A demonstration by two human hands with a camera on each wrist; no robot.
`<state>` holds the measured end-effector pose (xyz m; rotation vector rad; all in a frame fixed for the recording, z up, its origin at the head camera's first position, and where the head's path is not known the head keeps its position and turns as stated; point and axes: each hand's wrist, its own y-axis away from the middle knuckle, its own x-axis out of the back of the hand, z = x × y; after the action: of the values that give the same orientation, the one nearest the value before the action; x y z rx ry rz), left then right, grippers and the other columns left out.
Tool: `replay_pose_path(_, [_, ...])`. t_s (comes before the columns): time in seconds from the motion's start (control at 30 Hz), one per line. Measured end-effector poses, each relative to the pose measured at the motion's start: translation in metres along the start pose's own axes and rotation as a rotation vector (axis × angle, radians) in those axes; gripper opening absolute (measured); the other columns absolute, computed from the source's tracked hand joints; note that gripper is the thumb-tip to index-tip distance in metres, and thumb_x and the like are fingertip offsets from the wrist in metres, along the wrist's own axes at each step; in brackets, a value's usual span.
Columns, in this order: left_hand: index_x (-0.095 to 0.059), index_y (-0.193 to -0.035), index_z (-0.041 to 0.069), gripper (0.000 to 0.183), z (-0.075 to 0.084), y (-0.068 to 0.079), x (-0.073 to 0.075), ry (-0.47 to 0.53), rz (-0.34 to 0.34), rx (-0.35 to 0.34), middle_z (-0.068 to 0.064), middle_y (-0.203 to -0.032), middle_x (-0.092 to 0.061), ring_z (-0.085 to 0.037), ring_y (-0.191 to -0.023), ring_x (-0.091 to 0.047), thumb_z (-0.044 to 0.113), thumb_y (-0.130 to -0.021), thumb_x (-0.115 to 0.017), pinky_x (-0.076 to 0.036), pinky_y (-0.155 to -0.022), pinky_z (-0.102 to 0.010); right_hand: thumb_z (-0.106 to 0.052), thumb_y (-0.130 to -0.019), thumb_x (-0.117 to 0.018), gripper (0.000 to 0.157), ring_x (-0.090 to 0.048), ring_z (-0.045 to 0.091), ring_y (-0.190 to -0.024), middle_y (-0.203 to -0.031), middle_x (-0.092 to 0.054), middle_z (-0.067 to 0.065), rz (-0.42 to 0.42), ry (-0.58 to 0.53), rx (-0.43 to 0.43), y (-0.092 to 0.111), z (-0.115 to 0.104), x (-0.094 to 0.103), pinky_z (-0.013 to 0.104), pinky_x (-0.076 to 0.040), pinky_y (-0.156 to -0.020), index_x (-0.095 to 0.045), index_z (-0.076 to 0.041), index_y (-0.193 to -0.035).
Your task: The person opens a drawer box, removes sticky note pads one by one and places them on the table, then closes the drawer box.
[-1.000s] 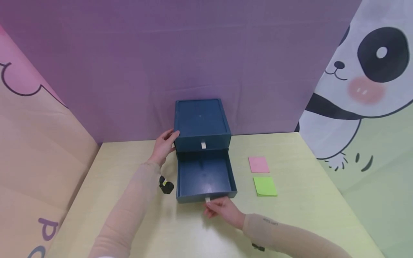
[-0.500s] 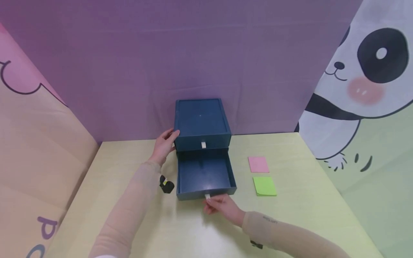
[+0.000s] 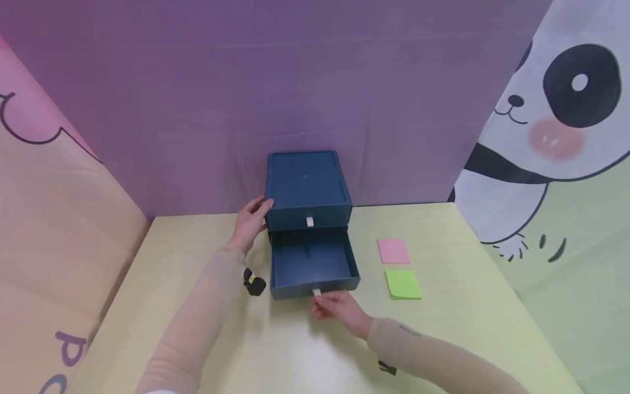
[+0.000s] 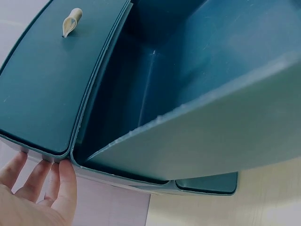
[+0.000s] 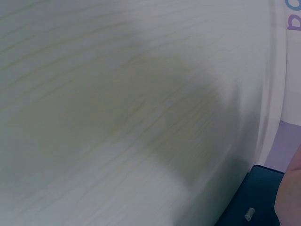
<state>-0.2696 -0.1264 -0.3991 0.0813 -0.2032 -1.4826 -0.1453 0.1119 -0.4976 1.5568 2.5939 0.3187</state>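
A dark blue drawer unit (image 3: 307, 180) stands against the purple backdrop. Its open drawer (image 3: 290, 291), under the top one, sticks out toward me, and nothing shows inside it. My right hand (image 3: 344, 311) pinches that drawer's pale pull tab (image 3: 316, 292) between thumb and fingers. At the unit's left side, my left hand (image 3: 248, 223) rests near the upper front corner. In the left wrist view its fairly straight fingertips (image 4: 66, 169) touch the side wall, and a lower drawer (image 4: 207, 182) lies below the open one. Only an edge of the right hand (image 5: 289, 202) enters the right wrist view.
Right of the unit, a pink sticky-note pad (image 3: 394, 251) and a green sticky-note pad (image 3: 403, 284) lie on the pale wooden table (image 3: 458, 306). Printed cloths hang at the sides, with a panda (image 3: 556, 109) on the right.
The open drawer has slid a little way back into the unit, and my right hand has moved forward with its tab. The left hand stays where it was.
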Motion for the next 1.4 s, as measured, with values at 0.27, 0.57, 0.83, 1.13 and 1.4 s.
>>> replay_pose_path(0.27, [-0.036, -0.147, 0.016, 0.062, 0.0, 0.001, -0.001, -0.003, -0.011, 0.0, -0.008, -0.148, -0.038, -0.023, -0.135, -0.038, 0.042, -0.094, -0.055, -0.039, -0.107, -0.048, -0.013, -0.097, -0.051, 0.035, -0.067, 0.032, -0.089, -0.094, -0.07, 0.017, 0.019, -0.002, -0.015, -0.002, -0.001, -0.004, 0.031, -0.057, -0.08, -0.056, 0.018, -0.114])
replay_pose_path(0.57, [-0.036, -0.147, 0.016, 0.063, 0.0, 0.0, -0.001, 0.002, 0.014, 0.024, -0.007, -0.149, -0.037, -0.023, -0.135, -0.038, 0.044, -0.093, -0.055, -0.038, -0.107, -0.048, -0.017, -0.097, -0.053, 0.038, -0.067, 0.016, -0.082, -0.097, -0.069, 0.021, 0.023, 0.002, -0.04, -0.007, 0.0, -0.004, 0.031, -0.057, -0.081, -0.057, 0.016, -0.115])
replay_pose_path(0.83, [-0.037, -0.146, 0.016, 0.062, 0.0, 0.0, -0.002, 0.005, 0.024, 0.022, -0.007, -0.149, -0.039, -0.023, -0.134, -0.039, 0.043, -0.094, -0.055, -0.039, -0.107, -0.048, -0.015, -0.098, -0.052, 0.037, -0.065, 0.009, -0.077, -0.098, -0.068, 0.023, 0.039, -0.011, -0.048, -0.009, 0.0, -0.005, 0.031, -0.057, -0.081, -0.057, 0.017, -0.115])
replay_pose_path(1.13, [-0.038, -0.146, 0.015, 0.06, -0.001, -0.001, -0.003, 0.011, 0.028, 0.012, -0.008, -0.149, -0.039, -0.024, -0.135, -0.038, 0.041, -0.094, -0.055, -0.039, -0.106, -0.049, -0.013, -0.097, -0.051, 0.036, -0.064, 0.008, -0.075, -0.091, -0.07, 0.014, 0.057, -0.043, -0.047, -0.014, 0.0, -0.006, 0.03, -0.057, -0.08, -0.056, 0.018, -0.116])
replay_pose_path(1.4, [-0.038, -0.146, 0.015, 0.06, 0.0, 0.001, -0.003, 0.017, 0.036, 0.012, -0.008, -0.148, -0.039, -0.025, -0.134, -0.038, 0.041, -0.094, -0.055, -0.038, -0.107, -0.049, -0.012, -0.097, -0.051, 0.038, -0.064, 0.008, -0.073, -0.087, -0.07, 0.006, 0.076, -0.101, -0.056, -0.018, 0.001, -0.009, 0.028, -0.057, -0.078, -0.054, 0.02, -0.117])
